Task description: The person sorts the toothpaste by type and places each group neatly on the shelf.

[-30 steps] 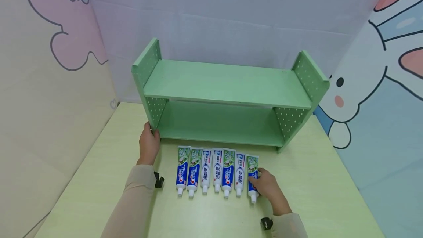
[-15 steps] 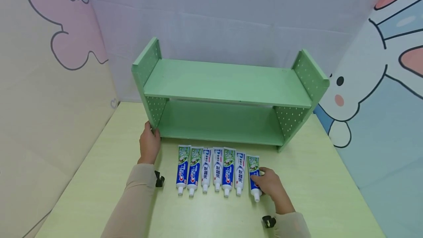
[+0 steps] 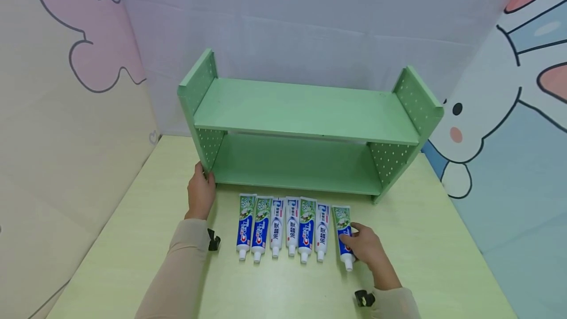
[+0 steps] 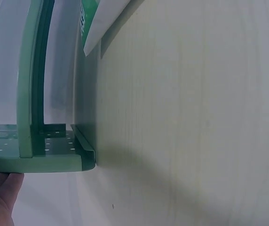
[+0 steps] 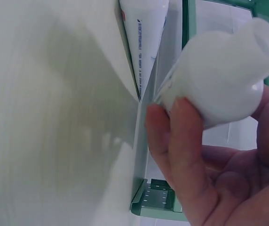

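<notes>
At the right end of a row of toothpaste tubes, my right hand [image 3: 368, 249] pinches a green-and-blue toothpaste tube [image 3: 343, 223]. Up close in the right wrist view, thumb and fingers [image 5: 185, 136] hold its white cap end [image 5: 219, 70], which seems raised off the table. My left hand [image 3: 200, 195] grips the lower front edge of the green shelf's [image 3: 305, 112] left side panel, thumb on one face and fingers [image 4: 7, 188] on the other. The remaining tubes, green-and-blue Crest [image 3: 243, 225] and white ones [image 3: 276, 228], lie side by side, caps toward me.
The two-tier green shelf stands behind the row, its lower board [image 3: 297, 164] just beyond the tubes' flat ends. A pale wood-look table [image 3: 283, 294] lies under everything. Printed cloth walls [image 3: 288, 23] close off the back and both sides.
The right hand and its toothpaste tube have shifted slightly to the right, widening the gap from the neighbouring white tube. The left hand stays at the shelf.
</notes>
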### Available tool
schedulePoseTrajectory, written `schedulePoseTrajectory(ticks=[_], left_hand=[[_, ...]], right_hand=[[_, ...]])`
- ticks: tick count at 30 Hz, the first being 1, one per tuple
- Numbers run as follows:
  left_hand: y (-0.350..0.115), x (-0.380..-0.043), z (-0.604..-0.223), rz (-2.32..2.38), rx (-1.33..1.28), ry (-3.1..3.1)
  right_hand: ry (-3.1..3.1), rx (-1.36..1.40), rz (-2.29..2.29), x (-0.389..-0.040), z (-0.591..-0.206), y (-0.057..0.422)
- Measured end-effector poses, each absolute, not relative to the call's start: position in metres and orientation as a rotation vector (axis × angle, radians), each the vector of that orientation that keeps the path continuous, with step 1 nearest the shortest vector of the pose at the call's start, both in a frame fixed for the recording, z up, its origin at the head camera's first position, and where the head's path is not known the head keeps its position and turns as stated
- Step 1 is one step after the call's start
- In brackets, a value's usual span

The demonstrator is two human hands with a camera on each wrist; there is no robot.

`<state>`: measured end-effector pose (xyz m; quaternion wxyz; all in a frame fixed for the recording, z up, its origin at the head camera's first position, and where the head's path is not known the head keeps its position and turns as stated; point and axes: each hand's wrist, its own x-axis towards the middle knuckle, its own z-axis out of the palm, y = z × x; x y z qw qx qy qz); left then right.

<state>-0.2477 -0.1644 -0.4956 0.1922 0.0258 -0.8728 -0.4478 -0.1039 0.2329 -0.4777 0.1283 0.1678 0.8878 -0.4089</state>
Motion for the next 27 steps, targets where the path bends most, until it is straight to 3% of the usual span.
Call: schedulePoseTrajectory(ticks=[27], left_hand=[[-0.166, -0.249, -0.499, -1.238, 0.064, -2.441]], right_hand=[[2.652, 0.441, -1.215, -0.12, -0.449, 0.238]])
